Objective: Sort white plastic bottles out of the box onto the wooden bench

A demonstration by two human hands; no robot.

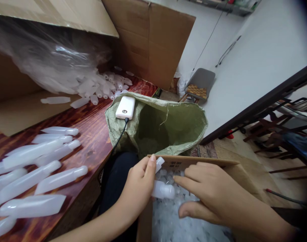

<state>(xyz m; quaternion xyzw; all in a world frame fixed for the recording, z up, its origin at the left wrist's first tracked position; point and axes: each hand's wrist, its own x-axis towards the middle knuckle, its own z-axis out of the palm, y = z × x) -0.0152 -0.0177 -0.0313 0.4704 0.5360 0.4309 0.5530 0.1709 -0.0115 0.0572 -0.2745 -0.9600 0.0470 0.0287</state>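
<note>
workshop with heaped plastic bottles (90,88)

Two hands (140,178), one green sack (123,136), one power bank (125,107).

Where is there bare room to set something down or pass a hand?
A strip of bare table lies between the near bottles and the green sack, ending at the far heap. The sack's mouth looks passable too. Crowded: the table's near left and the small box below the left hand and right hand.
</note>
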